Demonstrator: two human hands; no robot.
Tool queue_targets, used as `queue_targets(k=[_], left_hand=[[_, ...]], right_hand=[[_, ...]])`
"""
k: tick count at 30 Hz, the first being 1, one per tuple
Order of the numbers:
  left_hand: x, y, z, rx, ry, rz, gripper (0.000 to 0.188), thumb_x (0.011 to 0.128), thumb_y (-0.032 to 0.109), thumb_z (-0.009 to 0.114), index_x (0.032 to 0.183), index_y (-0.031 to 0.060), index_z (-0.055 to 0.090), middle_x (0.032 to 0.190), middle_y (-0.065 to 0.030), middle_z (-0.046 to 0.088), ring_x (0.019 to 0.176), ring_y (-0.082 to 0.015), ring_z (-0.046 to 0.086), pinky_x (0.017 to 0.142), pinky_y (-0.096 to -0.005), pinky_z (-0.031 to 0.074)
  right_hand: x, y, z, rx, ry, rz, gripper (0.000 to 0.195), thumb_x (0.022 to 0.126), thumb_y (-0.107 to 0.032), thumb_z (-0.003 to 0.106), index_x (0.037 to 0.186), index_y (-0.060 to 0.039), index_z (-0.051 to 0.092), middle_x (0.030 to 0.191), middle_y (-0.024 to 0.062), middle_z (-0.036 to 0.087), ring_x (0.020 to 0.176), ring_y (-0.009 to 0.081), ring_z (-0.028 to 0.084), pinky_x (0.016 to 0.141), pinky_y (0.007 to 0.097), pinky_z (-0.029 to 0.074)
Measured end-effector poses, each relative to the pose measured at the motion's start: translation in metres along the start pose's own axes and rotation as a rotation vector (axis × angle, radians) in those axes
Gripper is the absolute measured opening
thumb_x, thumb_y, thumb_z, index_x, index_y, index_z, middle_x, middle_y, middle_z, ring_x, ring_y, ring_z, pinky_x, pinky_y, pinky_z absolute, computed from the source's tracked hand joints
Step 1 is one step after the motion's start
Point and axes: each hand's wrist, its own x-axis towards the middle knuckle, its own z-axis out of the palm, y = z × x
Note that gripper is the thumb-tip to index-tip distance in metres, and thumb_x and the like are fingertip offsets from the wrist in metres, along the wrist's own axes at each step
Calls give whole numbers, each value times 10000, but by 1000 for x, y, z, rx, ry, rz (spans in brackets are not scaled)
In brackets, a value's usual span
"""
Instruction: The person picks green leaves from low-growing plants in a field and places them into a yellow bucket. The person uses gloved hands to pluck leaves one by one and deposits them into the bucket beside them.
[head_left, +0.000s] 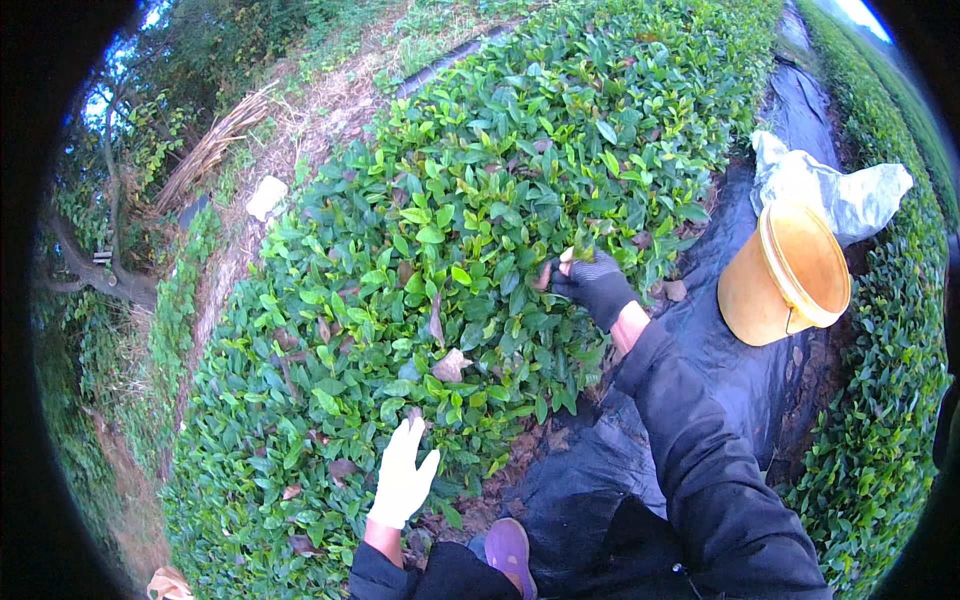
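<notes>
A broad hedge of green leafy shrubs, apparently tea bushes (450, 247), fills the space before me. My left hand (403, 476), in a white glove, hangs over the near side of the hedge. Its thumb stands apart from the fingers, and a dull brownish leaf shows at the fingertips. Farther forward, my right hand (596, 286) wears a dark glove with bare fingertips. Its fingers are curled at the leaves near the hedge's right edge; a blurred greenish leaf is at the fingertips, though a grip is unclear. Between the hands lies a dry brown leaf (451, 365) on the foliage.
A yellowish plastic bucket (757, 289) stands tilted on black ground sheeting (697, 262) at my right. Behind it lies a whitish plastic sack (840, 187). Another hedge row (877, 435) borders the path. Left are a pale stone-like block (267, 198), bundled dry stalks (217, 146) and a tree (105, 277).
</notes>
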Motion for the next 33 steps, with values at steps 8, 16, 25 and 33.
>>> queue_targets(k=[8, 16, 25, 33], left_hand=[[-1, -3, 1, -12, 20, -8, 606, 879, 256, 627, 1409, 62, 409, 1401, -264, 420, 1296, -399, 412, 1084, -440, 324], [-2, -7, 7, -26, 14, 0, 625, 882, 273, 620, 1424, 68, 387, 1406, -262, 413, 1303, -399, 404, 1091, -440, 315], [3, -3, 4, -28, 39, 46, 634, 861, 242, 645, 1402, 22, 398, 1386, -252, 446, 1279, -416, 424, 1073, -439, 337], [2, -1, 6, -23, 8, -20, 595, 885, 195, 620, 1415, 39, 398, 1437, -184, 424, 1334, -328, 395, 1108, -389, 302]], right_hand=[[22, -2, 46, -1192, 76, -310, 441, 734, -330, 734, 1095, -94, 642, 1058, 173, 660, 979, 354, 633, 841, 396, 507], [21, 1, 47, -1323, 3, -501, 338, 757, -272, 697, 1039, -91, 657, 967, 178, 658, 913, 376, 624, 808, 426, 508], [16, 23, 15, -182, -48, 82, 256, 784, -177, 729, 958, -17, 629, 753, 82, 634, 654, 192, 601, 597, 327, 495], [-62, -2, -43, 111, -345, 55, 287, 822, -103, 696, 1088, -90, 588, 1024, 25, 634, 899, 146, 611, 720, 338, 549]])
